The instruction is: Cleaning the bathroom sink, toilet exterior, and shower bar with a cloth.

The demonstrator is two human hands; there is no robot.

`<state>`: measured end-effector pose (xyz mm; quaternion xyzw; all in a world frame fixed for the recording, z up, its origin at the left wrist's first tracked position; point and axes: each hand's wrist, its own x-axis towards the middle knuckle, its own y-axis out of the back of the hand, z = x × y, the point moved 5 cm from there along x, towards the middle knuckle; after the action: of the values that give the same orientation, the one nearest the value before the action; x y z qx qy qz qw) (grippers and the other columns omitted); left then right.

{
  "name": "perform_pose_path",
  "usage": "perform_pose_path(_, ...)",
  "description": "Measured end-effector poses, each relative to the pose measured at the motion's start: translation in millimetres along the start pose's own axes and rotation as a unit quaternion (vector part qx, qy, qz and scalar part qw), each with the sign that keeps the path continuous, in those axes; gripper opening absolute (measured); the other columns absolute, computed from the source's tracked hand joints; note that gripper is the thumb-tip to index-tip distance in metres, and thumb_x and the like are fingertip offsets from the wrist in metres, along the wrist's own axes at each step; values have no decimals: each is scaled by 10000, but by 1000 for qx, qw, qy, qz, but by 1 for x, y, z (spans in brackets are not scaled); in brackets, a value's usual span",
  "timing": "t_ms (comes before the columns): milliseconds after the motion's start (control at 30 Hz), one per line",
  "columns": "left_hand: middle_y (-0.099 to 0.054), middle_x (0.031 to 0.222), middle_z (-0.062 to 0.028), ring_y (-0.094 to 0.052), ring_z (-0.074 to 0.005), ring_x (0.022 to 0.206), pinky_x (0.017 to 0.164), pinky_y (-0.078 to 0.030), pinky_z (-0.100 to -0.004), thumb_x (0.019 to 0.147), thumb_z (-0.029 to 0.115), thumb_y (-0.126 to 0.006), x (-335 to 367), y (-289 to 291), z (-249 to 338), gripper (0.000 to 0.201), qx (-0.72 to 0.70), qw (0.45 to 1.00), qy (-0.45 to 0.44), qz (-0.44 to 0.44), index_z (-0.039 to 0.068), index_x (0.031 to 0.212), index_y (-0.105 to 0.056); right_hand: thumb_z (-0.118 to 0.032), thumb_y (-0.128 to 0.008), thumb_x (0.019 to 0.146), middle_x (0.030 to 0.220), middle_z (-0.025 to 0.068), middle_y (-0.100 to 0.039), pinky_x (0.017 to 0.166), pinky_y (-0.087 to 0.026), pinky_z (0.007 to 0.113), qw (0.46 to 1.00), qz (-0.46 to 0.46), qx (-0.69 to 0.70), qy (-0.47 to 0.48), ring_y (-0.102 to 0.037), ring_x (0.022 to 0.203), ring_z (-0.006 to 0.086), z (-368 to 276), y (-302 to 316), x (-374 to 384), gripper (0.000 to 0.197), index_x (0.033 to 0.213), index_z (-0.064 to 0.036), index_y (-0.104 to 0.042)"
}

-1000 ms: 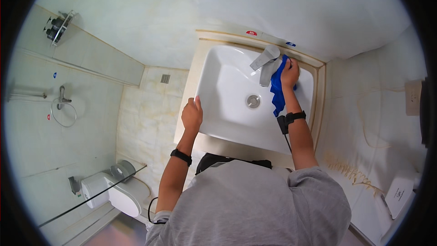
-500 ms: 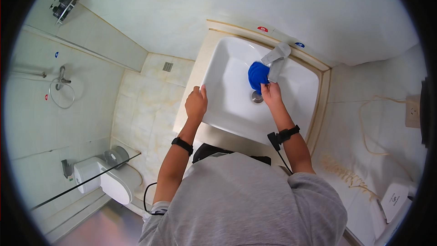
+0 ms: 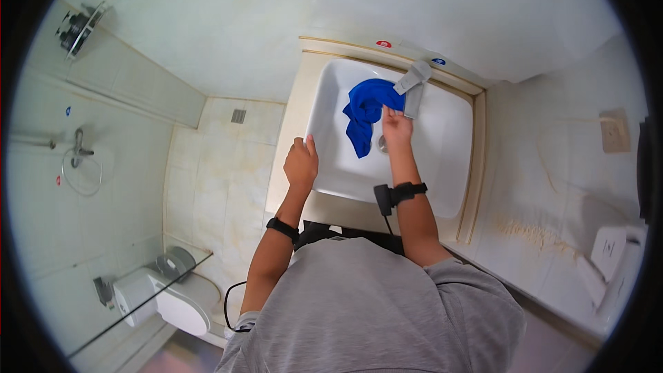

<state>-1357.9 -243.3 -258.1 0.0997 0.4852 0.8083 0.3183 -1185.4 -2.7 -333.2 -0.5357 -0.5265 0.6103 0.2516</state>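
By the closed fingers of the right hand (image 3: 397, 129), the right part of a blue cloth (image 3: 371, 95) is held, just beside the faucet (image 3: 414, 77). The cloth is spread in folds toward the rear left corner of the white sink (image 3: 438, 159), near the drain (image 3: 382, 144). The sink's left edge is touched by the left hand (image 3: 301, 164); whether it is gripped cannot be told.
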Motion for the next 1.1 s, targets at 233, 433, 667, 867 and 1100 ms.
perform_pose_path(233,-617,947,-227,-610,-420,845,722,-484,-503,974,437,-350,-3,3,-6,478,-53,998,-5,-37,-11,993,-514,-120,-469,961,1062,77,-631,819,-508,336,933,-101,-292,184,-625,932,212,-130,-104,-83,263,1205,-32,-513)
perform_pose_path(433,-584,1025,-240,-602,-432,876,740,-482,-509,972,434,-358,-3,5,0,479,-88,994,-17,-62,-20,1027,-498,-134,-567,925,1032,45,-638,802,-475,253,770,-154,-567,248,-591,937,145,-98,-233,-118,341,1246,-21,-541)
perform_pose_path(667,-560,1001,-228,-610,-426,840,711,-496,-515,967,424,-382,-3,0,-5,443,-101,993,-32,-49,-10,988,-470,-264,-530,906,1117,70,-615,967,-315,427,162,-250,-869,395,-504,1057,276,-9,-194,-73,244,1004,-120,-701)
perform_pose_path(867,-555,1012,-227,-608,-424,849,715,-497,-512,964,422,-390,-2,2,-3,443,-96,994,-27,-50,-13,985,-472,-149,-595,832,1073,89,-598,1033,-293,463,195,-263,-782,531,-494,1105,286,19,-173,-113,143,941,-125,-684)
perform_pose_path(1100,-554,1002,-224,-608,-413,850,711,-497,-502,964,415,-392,0,1,1,443,-87,994,-39,-51,-18,995,-478,57,-487,856,1082,72,-636,971,-424,376,334,-218,-765,506,-569,1101,243,25,-157,-150,263,995,-70,-670)
